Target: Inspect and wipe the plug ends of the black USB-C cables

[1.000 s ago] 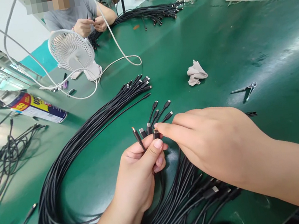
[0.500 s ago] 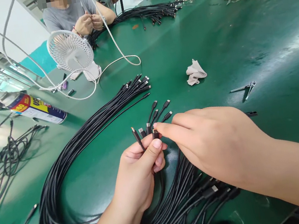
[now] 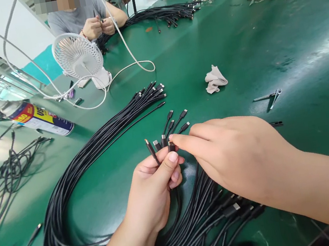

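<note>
In my left hand point(image 3: 158, 183) are several black USB cables, pinched between thumb and fingers near their plugs. One cable plug point(image 3: 171, 146) with a gold-coloured tip stands up above the thumb. Another plug point(image 3: 151, 150) leans out at the left of the fingers. My right hand point(image 3: 237, 157) is closed, its fingertips against the side of the upright plug. Whatever its fingers pinch is hidden behind the hand. Beneath both hands lies a large curved bundle of black cables point(image 3: 54, 231), its far plugs fanned out ahead on the green table point(image 3: 265, 46).
A white fan point(image 3: 78, 55) and a spray can point(image 3: 39, 119) stand at the left, near tangled cables point(image 3: 10, 171). A crumpled cloth point(image 3: 215, 78) and a nail clipper point(image 3: 271, 97) lie to the right. Across the table a person point(image 3: 79, 19) works beside more cables point(image 3: 161, 13).
My hands and the cables hold almost the same position. The head of the person across the table has shifted slightly left and down.
</note>
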A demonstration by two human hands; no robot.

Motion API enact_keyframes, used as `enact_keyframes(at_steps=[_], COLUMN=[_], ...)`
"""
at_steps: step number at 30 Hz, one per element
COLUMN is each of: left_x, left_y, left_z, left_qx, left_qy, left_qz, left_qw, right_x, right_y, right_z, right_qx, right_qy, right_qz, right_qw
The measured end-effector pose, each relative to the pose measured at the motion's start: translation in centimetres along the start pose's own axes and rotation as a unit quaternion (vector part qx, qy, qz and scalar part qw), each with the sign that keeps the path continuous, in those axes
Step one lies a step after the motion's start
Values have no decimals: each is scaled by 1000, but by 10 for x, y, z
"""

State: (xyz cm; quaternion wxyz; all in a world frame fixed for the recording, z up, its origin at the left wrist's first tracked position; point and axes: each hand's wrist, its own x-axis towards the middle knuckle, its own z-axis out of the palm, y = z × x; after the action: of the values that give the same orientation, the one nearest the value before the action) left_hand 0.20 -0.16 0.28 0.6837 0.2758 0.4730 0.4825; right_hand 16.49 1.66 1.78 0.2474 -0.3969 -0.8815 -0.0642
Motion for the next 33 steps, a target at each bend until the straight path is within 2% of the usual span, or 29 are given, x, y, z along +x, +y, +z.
enact_keyframes(at_steps=[16, 25, 28, 30, 33], left_x=[-3, -4, -4, -3, -3], left_y=[0, 0, 1, 2, 2], left_z=[-5, -6, -4, -4, -4], left_qx=[19, 18, 19, 21, 31], left_qy=[-48, -58, -41, -29, -27], left_qz=[13, 46, 57, 59, 56], left_qw=[999, 997, 997, 998, 998], right_x=[-2, 0, 2, 4, 9], right_y=[0, 0, 2, 5, 10], right_z=[-4, -6, -9, -12, -15], right_qx=[15, 42, 92, 146, 267], right_qy=[23, 53, 36, 24, -10], right_qz=[-3, -19, -7, 27, 104], right_qw=[1000, 998, 995, 989, 958])
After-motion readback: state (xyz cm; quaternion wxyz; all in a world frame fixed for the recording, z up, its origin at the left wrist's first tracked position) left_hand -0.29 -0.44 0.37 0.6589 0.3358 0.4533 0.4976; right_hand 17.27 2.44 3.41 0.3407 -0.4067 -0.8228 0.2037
